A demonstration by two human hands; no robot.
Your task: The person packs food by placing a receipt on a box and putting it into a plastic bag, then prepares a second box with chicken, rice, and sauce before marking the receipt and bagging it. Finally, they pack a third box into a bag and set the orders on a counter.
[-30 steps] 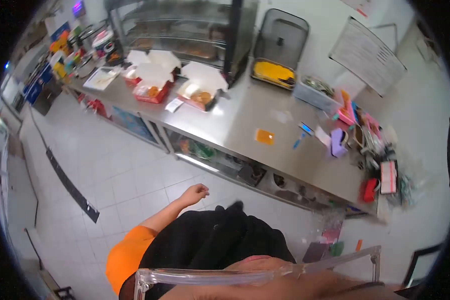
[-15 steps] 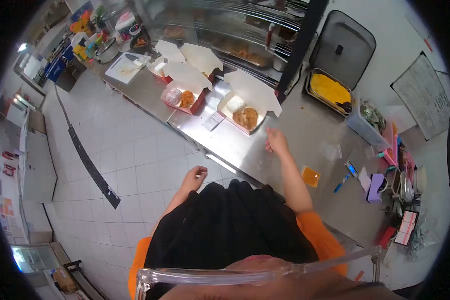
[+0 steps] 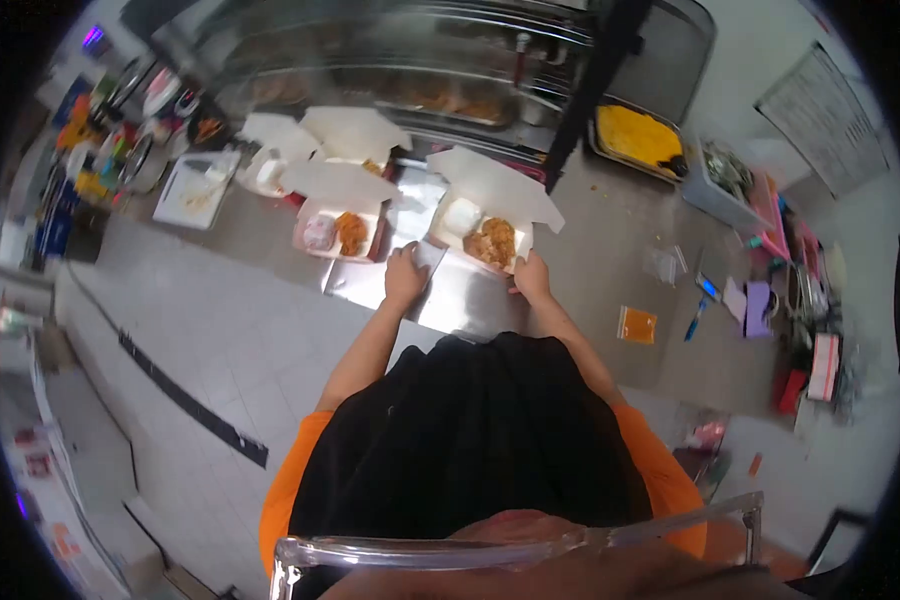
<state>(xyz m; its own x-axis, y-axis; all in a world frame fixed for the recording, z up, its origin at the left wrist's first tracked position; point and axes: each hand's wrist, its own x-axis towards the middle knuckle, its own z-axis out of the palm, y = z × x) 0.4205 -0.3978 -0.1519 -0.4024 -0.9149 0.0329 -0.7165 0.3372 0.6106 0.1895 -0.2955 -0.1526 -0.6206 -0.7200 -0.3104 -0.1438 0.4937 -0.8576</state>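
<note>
An open food box, with a white round item and browned fried food inside, sits on the steel counter. My right hand grips its lower right corner. Left of that box, my left hand has its fingers closed at the edge of a pale paper slip. Another open box beside my left hand contains a wrapped item and orange-brown fried food. Behind it are two more open boxes, one with its lid raised.
A glass display cabinet with trays stands behind the boxes. At left lies a white cutting board. To the right are a yellow-filled tray, an orange packet, a blue pen and a plastic bin.
My left hand has moved up from beside the apron to the paper slip. My right hand has moved left onto the box corner. The view has shifted and turned slightly.
</note>
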